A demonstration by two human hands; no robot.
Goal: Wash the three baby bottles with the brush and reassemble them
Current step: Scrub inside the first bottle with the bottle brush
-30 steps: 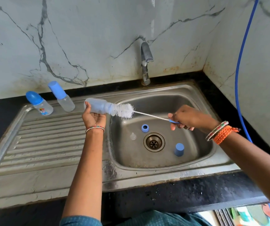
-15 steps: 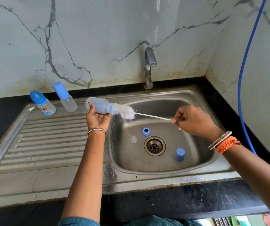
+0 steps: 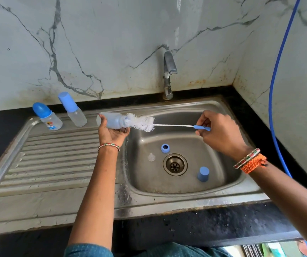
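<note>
White bristles of brush (image 3: pixel 141 123) now mostly outside open bottle (image 3: pixel 112 121), gripped by left hand (image 3: pixel 112 133); handle pinched in right hand (image 3: pixel 221 133).

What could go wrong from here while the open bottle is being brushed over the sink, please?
The right hand pinches only the far end of the brush, so the thin wire stem may bend or slip from that grip. The left hand holds the open bottle sideways at the sink edge; a hard push could knock it loose. The clear nipple lies beside the drain and might wash toward it, should water run.
</note>
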